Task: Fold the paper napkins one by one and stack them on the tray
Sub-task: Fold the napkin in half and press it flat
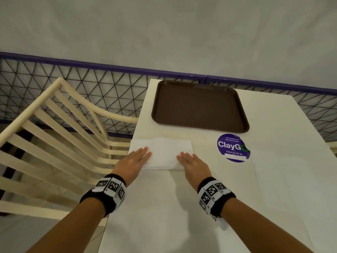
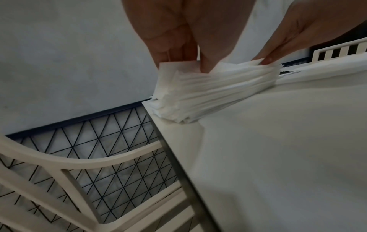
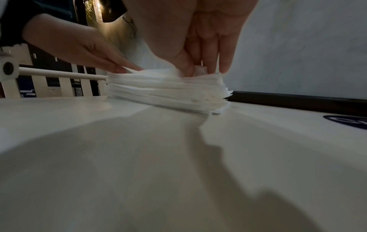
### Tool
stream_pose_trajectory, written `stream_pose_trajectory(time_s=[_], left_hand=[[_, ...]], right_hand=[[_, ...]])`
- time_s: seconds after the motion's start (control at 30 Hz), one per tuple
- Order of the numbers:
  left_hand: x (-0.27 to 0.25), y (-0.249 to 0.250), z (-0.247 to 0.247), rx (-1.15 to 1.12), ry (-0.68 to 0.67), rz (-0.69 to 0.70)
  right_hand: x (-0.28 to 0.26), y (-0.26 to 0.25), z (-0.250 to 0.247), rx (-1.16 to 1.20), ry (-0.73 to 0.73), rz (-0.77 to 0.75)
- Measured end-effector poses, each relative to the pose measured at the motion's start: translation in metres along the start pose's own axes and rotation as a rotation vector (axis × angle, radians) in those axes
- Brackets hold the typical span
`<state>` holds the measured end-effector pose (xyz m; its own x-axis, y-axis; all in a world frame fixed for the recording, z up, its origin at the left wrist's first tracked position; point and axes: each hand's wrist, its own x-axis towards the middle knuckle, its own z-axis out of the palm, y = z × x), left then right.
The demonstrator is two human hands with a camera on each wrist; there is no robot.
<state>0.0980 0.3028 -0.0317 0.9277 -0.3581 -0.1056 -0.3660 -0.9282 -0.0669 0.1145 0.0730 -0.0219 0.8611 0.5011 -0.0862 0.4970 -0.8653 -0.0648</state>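
A thick stack of white paper napkins (image 1: 164, 150) lies at the white table's left edge, in front of an empty brown tray (image 1: 198, 106). My left hand (image 1: 144, 152) rests on the stack's left end and my right hand (image 1: 184, 156) on its right end, fingers stretched forward. From the left wrist, my left hand (image 2: 188, 62) pinches a raised corner of the top napkin above the stack (image 2: 208, 92). From the right wrist, my right hand (image 3: 198, 70) pinches the top sheet between thumb and fingers over the stack (image 3: 168, 91). The thumbs are hidden in the head view.
A round purple sticker (image 1: 232, 147) is stuck on the table (image 1: 182, 207) right of the napkins. A cream slatted chair (image 1: 60, 134) stands against the table's left side. A black wire-mesh fence (image 1: 91, 84) with a purple rail runs behind the table.
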Motion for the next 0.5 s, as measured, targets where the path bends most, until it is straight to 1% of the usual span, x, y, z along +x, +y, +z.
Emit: stream_pose_trajectory(time_s=[0.07,0.1,0.13,0.17,0.2,0.23,0.27,0.3,0.33,0.4,0.43,0.5], left_hand=[[0.002,0.002,-0.004,0.019,0.02,0.029],[0.002,0.005,-0.005,0.026,0.006,0.027],[0.003,0.007,-0.006,0.007,-0.02,0.005],[0.004,0.009,-0.004,-0.026,-0.107,-0.026],[0.003,0.011,-0.006,-0.007,-0.215,-0.025],[0.003,0.013,-0.008,-0.014,-0.279,-0.03],[0.003,0.015,-0.01,-0.007,-0.28,-0.023],[0.003,0.017,-0.014,0.015,-0.258,-0.02],[0.005,0.018,-0.016,0.023,-0.219,-0.049],[0.009,0.028,-0.026,-0.025,-0.088,-0.106],[0.013,0.035,-0.031,-0.058,-0.039,-0.078],[0.025,0.053,-0.038,-0.091,0.058,0.021]], right_hand=[[-0.004,0.001,-0.002,0.0,0.012,0.042],[-0.006,0.0,-0.006,0.056,-0.022,0.049],[-0.007,0.001,-0.006,0.16,-0.101,0.054],[-0.009,0.003,-0.006,0.156,-0.201,0.047],[-0.011,0.004,-0.008,0.152,-0.281,0.047],[-0.012,0.005,-0.011,0.153,-0.336,0.056],[-0.013,0.007,-0.013,0.162,-0.353,0.056],[-0.015,0.01,-0.016,0.184,-0.342,0.071],[-0.019,0.015,-0.021,0.206,-0.318,0.098],[-0.032,0.033,-0.028,0.194,-0.248,0.162],[-0.041,0.046,-0.03,0.175,-0.213,0.209],[-0.065,0.074,-0.029,0.165,-0.177,0.339]])
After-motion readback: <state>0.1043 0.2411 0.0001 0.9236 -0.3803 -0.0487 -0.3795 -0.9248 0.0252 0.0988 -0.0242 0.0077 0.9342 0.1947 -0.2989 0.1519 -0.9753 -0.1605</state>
